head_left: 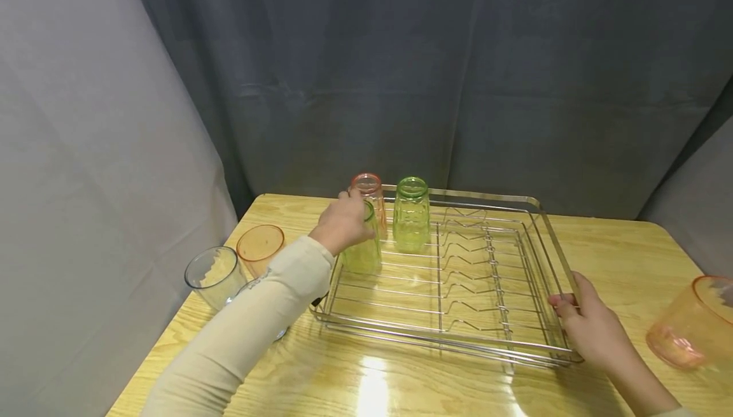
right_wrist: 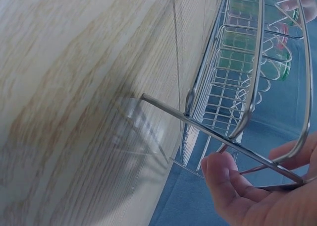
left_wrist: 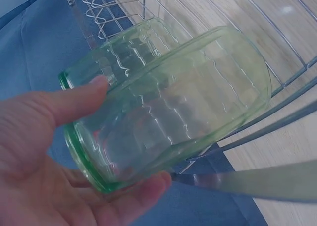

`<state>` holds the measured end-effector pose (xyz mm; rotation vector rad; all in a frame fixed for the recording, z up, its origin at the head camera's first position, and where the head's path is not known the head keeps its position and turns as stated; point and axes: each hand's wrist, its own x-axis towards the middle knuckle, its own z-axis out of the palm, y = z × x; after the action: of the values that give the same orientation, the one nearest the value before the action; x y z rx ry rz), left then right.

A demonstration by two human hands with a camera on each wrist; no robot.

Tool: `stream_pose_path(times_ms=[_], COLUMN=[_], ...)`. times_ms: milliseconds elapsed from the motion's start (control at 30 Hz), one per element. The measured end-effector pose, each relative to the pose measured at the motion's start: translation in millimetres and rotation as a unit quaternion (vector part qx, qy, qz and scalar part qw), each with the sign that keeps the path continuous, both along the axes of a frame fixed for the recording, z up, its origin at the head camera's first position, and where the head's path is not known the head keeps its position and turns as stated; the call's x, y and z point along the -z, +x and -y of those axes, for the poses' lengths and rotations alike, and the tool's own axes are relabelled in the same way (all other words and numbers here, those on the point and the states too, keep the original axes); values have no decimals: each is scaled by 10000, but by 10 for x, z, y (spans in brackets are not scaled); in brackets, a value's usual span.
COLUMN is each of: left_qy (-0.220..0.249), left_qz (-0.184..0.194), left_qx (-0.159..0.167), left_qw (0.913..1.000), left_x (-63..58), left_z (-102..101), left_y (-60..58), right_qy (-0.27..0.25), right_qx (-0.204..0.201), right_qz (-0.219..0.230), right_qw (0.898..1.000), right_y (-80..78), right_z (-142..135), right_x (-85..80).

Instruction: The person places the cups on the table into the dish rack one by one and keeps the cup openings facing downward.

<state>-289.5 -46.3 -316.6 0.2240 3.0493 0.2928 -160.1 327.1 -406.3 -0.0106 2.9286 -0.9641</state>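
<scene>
My left hand (head_left: 343, 218) holds a green glass (head_left: 363, 254) near its darker green upper end, at the left end of the wire dish rack (head_left: 535, 201). In the left wrist view, thumb and fingers lie on opposite sides of that glass (left_wrist: 193, 97), and its far end is by the rack's wires. Just behind it in the rack stands a pink glass (head_left: 368, 183), partly covered by the hand. Another green glass (head_left: 411, 216) stands upright to the right of these. My right hand (head_left: 592, 321) grips the rack's right side rail, fingers curled round the metal (right_wrist: 267, 161).
On the table left of the rack stand an orange glass (head_left: 260, 245) and a blue-rimmed clear glass (head_left: 213, 277); my left sleeve mostly hides another glass. A larger orange glass (head_left: 678, 334) stands at the right. A grey curtain (head_left: 458, 86) hangs behind the table.
</scene>
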Motion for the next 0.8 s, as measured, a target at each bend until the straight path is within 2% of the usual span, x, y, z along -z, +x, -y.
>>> stream_pose_path(times_ms=[133,233,333,400,500,600,700,800], left_qy=[-113,-104,244,687,1383,1918,2241,2396], left_qz=[-57,50,78,-37,-344,-561,-708,-833], left_qx=[-153,-233,-293,-320,-238,-159,-101,-91], left_qw=[9998,9997,9992,9971,9895,9797,9719,9672], left_x=[-2,-55,-185,-302,-464,-555,-555,-495], left_z=[29,67,142,216,339,438,504,547], left_y=[29,63,112,162,273,424,593,746], right_qy=[12,2,-53,-73,-81,-112,-133,-139], right_qx=[-13,-7,22,50,81,88,88,69], right_qz=[67,136,258,324,366,337,326,380], right_qw=[10000,9999,9997,9994,9993,9993,9993,9992], right_y=[-15,-18,-17,-15,-8,-7,-17,-34], right_z=[0,4,12,15,10,3,10,25], right_x=[7,11,6,-5,-28,-42,-46,-52])
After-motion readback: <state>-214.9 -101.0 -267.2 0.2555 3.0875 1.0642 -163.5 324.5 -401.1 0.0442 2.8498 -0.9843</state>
